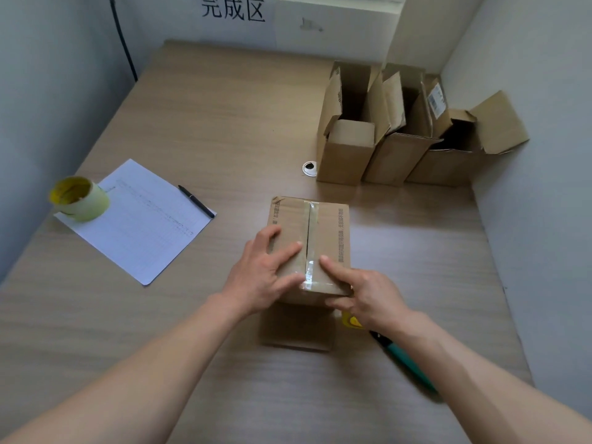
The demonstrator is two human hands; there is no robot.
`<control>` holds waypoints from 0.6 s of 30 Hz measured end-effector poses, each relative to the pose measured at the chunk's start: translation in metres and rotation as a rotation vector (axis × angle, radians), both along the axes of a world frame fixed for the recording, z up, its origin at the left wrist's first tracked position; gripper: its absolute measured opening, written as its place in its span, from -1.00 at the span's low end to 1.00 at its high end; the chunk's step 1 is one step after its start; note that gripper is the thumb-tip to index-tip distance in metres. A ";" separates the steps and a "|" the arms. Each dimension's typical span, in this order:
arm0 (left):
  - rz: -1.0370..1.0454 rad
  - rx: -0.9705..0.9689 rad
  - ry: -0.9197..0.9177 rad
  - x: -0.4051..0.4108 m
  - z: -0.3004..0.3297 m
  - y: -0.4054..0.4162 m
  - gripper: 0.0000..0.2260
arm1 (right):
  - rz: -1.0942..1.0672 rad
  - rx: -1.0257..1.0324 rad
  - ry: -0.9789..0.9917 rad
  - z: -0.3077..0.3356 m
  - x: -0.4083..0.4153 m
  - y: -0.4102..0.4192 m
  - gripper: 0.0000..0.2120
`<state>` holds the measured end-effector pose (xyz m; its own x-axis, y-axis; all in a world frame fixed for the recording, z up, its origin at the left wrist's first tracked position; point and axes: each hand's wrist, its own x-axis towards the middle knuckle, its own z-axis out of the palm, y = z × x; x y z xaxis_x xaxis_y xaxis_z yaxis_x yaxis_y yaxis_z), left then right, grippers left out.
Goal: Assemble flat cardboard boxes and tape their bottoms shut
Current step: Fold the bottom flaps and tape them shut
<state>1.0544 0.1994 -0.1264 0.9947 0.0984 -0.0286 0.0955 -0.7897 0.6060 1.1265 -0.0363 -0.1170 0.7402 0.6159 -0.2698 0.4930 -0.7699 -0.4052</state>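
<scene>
Wall sign (233, 8) reads 完成区; left hand (261, 274) and right hand (365, 294), fingers straight, press taped cardboard box (326, 232); box print illegible.

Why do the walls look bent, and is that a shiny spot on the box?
Head view: the wide-angle lens bows the walls and table edges; light glints off the clear tape on the box between the left hand and right hand; the open boxes look dark inside; the wrists cast soft shadows.
</scene>
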 end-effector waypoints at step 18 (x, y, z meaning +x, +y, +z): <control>0.351 -0.493 -0.052 -0.022 -0.019 -0.015 -0.64 | -0.018 0.025 0.223 0.018 0.003 -0.005 -0.56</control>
